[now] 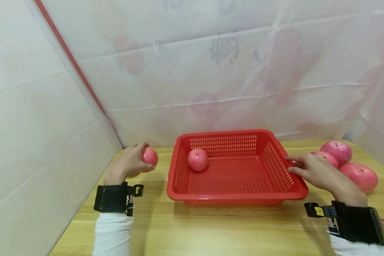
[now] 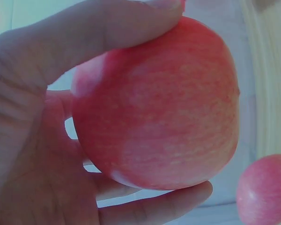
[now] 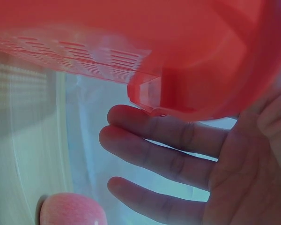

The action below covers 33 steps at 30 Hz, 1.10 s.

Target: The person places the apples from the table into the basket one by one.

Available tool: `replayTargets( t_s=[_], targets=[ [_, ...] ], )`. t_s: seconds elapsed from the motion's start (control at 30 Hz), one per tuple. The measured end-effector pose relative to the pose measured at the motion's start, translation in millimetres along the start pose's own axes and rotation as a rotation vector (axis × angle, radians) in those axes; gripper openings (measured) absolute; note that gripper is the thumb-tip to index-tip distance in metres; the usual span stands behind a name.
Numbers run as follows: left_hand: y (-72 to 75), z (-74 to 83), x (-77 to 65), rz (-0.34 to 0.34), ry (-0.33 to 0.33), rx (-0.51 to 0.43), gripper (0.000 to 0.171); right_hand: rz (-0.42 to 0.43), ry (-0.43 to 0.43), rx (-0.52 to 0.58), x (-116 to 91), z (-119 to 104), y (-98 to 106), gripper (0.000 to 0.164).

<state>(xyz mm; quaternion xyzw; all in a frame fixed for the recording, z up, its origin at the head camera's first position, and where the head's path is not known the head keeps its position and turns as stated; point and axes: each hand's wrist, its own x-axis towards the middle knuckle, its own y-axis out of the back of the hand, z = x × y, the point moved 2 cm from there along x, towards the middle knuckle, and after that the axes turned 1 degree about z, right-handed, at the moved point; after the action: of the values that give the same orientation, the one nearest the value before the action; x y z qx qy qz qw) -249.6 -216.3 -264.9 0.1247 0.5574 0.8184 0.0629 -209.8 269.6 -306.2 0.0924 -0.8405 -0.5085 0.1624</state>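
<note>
left fingers (image 2: 154, 205) grip a pink fruit (image 2: 159, 108), arm outstretched; right fingers (image 3: 164, 159) pinch the basket (image 1: 236, 196) by its rim.

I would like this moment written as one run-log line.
left grip: holds red fruit | right grip: holds red basket at right rim | inside basket: one pink fruit | right of basket: three more fruits
</note>
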Motion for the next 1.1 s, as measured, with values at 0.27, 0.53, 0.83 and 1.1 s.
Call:
replayTargets(
  t_s=[0.27,0.53,0.83,1.1],
  targets=[
    [12.0,23.2,12.9,-0.005,-0.017,0.001,0.066,0.0,0.0,0.007,0,1,0,0.037],
    [14.7,44.4,23.1,-0.03,-0.026,-0.021,0.071,-0.002,-0.004,0.004,0,0,-1,0.038],
    [20.7,68.9,35.2,-0.019,-0.089,-0.017,0.069,-0.001,-0.014,-0.002,1,0,4,0.039],
    [21.4,84.0,39.6,-0.033,-0.072,0.023,0.073,-0.005,0.0,-0.006,1,0,1,0.039]
  ],
)
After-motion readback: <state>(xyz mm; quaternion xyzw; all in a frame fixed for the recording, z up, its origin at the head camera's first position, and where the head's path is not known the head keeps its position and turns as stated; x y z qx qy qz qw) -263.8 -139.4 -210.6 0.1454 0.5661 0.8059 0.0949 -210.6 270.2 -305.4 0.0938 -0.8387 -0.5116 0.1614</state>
